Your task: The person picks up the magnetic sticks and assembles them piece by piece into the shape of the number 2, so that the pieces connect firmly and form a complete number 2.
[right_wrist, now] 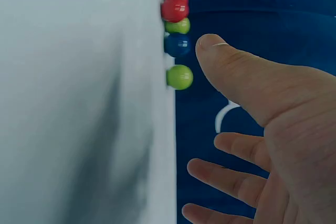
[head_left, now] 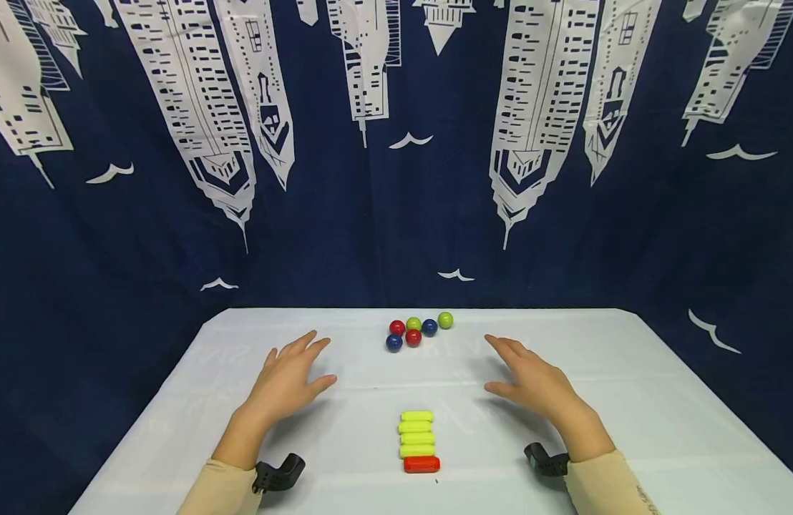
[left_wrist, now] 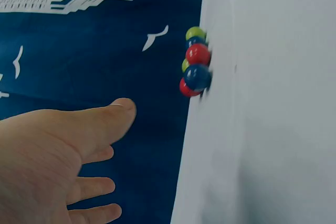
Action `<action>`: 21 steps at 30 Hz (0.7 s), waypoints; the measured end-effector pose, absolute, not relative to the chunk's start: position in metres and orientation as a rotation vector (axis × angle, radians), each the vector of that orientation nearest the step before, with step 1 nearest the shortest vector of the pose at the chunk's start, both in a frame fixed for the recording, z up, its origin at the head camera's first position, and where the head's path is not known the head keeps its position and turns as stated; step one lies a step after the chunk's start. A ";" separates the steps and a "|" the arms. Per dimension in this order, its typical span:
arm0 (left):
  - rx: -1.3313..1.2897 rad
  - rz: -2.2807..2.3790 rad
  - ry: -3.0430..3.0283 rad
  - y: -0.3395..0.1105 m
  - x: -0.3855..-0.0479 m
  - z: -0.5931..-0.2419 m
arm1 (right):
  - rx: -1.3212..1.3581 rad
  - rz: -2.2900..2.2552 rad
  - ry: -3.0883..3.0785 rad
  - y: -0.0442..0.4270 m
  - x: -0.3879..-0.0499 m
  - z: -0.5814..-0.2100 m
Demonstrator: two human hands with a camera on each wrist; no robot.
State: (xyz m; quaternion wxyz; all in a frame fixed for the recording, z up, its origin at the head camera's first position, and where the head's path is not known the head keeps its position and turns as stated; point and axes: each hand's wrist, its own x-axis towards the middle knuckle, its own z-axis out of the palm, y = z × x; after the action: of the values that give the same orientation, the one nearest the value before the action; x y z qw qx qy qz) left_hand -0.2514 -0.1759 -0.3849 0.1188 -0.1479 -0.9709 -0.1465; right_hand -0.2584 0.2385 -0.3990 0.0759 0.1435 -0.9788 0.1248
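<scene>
My left hand (head_left: 285, 383) hovers above the left half of the white table, fingers spread and holding nothing. Over the right half, my right hand (head_left: 537, 380) likewise has its fingers extended, with nothing in them. Between the hands, near the front, several yellow-green cylinders (head_left: 417, 428) lie in a stacked column, and a red cylinder (head_left: 421, 465) lies at its near end. Farther back sits a cluster of shiny balls: a blue ball (head_left: 393, 342), a red ball (head_left: 414, 338), a green ball (head_left: 445, 320) and others. Neither hand touches them.
The white table (head_left: 345, 458) has its back edge just behind the balls. A dark blue cloth (head_left: 371, 236) with white building and bird prints hangs behind it. Each wrist wears a black camera strap, such as the left strap (head_left: 279, 473).
</scene>
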 end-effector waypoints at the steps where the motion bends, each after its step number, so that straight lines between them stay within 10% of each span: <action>1: -0.438 -0.438 -2.835 -0.174 -0.253 -0.385 | 0.427 0.380 -2.944 0.238 -0.260 -0.401; 21: -0.440 -0.676 -2.908 -0.120 -0.297 -0.400 | 0.568 0.703 -2.929 0.219 -0.263 -0.415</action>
State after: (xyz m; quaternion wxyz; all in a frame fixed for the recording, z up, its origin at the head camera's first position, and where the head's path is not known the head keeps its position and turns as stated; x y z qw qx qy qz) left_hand -0.2970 -0.1202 -0.3996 0.0620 -0.1456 -0.9617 -0.2237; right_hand -0.2632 0.2185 -0.4154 0.0382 0.1853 -0.9548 0.2291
